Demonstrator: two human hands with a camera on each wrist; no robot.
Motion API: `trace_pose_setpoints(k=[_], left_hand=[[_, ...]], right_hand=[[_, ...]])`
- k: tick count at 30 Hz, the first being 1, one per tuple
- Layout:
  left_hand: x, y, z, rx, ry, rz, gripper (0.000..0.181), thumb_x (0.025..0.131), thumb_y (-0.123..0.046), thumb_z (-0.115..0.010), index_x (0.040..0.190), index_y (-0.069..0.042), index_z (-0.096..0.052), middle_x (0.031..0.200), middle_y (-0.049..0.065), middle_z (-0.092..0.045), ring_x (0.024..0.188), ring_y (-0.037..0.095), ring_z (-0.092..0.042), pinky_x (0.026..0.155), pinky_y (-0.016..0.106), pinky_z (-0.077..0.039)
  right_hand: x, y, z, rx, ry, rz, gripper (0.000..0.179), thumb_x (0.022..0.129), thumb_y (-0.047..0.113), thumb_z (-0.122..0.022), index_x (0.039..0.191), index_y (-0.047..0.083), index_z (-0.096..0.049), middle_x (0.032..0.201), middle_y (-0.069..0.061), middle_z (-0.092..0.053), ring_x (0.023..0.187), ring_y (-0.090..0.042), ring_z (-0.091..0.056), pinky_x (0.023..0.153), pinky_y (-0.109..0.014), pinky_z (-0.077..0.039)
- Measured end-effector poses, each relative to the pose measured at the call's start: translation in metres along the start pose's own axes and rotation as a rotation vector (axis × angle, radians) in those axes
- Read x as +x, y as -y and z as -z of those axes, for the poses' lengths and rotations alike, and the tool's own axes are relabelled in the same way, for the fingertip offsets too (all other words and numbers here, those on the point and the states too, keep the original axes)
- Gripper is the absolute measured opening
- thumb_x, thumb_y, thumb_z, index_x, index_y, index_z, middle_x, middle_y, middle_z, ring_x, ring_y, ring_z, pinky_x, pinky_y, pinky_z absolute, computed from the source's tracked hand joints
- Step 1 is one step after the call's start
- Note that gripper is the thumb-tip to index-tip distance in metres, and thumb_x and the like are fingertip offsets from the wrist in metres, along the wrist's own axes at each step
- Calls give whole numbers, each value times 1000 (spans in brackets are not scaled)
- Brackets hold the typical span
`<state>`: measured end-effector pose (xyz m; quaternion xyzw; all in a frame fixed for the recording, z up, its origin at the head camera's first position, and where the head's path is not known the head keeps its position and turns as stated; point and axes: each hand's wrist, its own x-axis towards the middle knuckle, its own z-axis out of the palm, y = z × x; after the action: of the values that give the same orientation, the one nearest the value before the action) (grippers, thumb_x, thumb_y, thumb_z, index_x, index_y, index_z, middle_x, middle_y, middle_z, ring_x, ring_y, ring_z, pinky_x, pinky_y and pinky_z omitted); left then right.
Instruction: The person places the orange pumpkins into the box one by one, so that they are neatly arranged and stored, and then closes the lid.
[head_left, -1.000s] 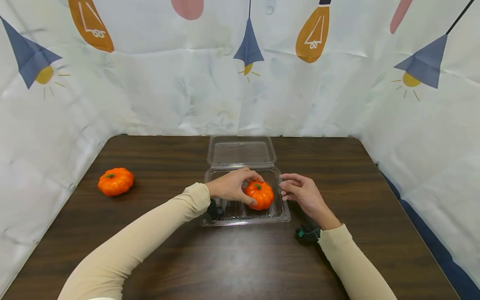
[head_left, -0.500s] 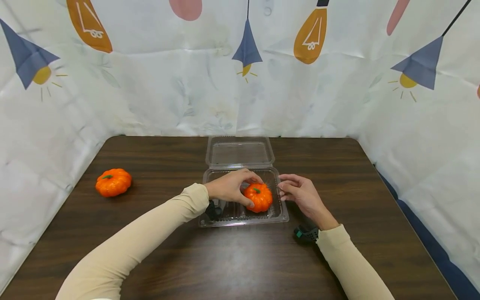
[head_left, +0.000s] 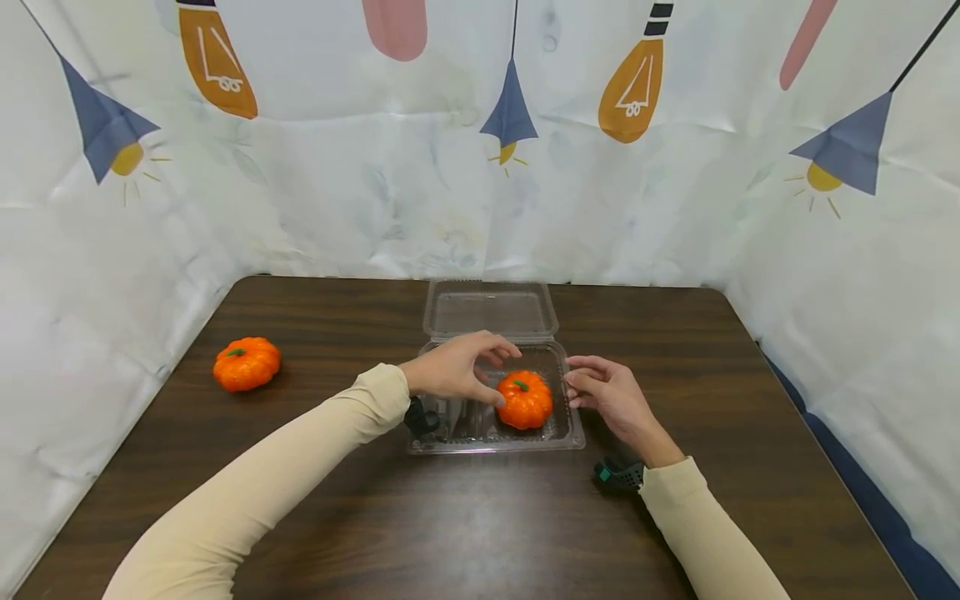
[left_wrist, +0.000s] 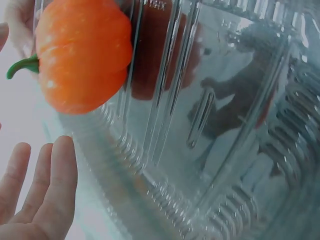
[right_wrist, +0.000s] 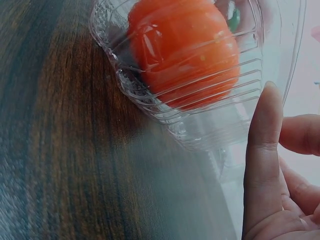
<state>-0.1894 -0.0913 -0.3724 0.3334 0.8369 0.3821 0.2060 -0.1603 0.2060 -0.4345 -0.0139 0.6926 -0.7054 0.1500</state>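
A clear plastic clamshell container (head_left: 465, 446) lies on the table with its lid folded back. In its right half sits an orange toy pumpkin (head_left: 525, 402) with a green stem. My left hand (head_left: 459, 367) hovers over the container, fingers spread, its thumb tip at the pumpkin's left edge in the head view. The left wrist view shows those fingers (left_wrist: 61, 185) straight and apart from the pumpkin (left_wrist: 82, 57). At the container's right rim, my right hand (head_left: 609, 398) pinches the edge; in the right wrist view one finger (right_wrist: 265, 130) lies along the clear wall.
A second orange toy pumpkin (head_left: 247, 364) rests at the far left of the dark wooden table (head_left: 480, 525). The open lid (head_left: 491, 310) reaches towards the table's back edge. White printed fabric (head_left: 337, 192) surrounds the back and sides.
My left hand has let go of the pumpkin, its fingers spreading and shifting slightly left. The pumpkin stays in the container's right half. My right hand keeps its place at the rim.
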Motion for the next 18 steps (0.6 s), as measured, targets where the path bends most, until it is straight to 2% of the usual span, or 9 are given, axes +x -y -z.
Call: trace_pose_setpoints(k=[3, 8, 13, 18], left_hand=[[-6, -1, 5, -5, -28, -4, 66, 85, -24, -85, 144, -17, -55, 147, 11, -54, 133, 32, -59, 101, 38, -60], [-17, -1, 13, -23, -85, -26, 66, 86, -22, -86, 144, -13, -56, 144, 9, -57, 129, 36, -61, 101, 44, -60], [-27, -3, 23, -18, -138, -21, 66, 85, -24, -87, 144, -16, -57, 144, 12, -58, 127, 32, -62, 100, 43, -60], [-36, -3, 33, -17, -179, -12, 63, 85, -22, -86, 141, -20, -58, 143, 7, -59, 125, 30, -65, 99, 39, -61]], right_hand=[[-1, 0, -1, -2, -6, -3, 42, 102, 9, -65, 140, -5, -54, 96, 4, -75, 75, -10, -68, 73, -23, -64], [-3, 1, -2, -2, 6, 6, 45, 102, 11, -65, 141, -6, -52, 97, 4, -75, 76, -9, -68, 73, -24, -64], [-3, 1, -2, -9, 20, 9, 49, 102, 14, -65, 143, -8, -50, 99, 3, -76, 77, -8, -68, 74, -23, -64], [-3, 2, -2, -15, 18, 11, 50, 102, 13, -65, 144, -9, -49, 97, 5, -75, 77, -8, -68, 74, -23, -64]])
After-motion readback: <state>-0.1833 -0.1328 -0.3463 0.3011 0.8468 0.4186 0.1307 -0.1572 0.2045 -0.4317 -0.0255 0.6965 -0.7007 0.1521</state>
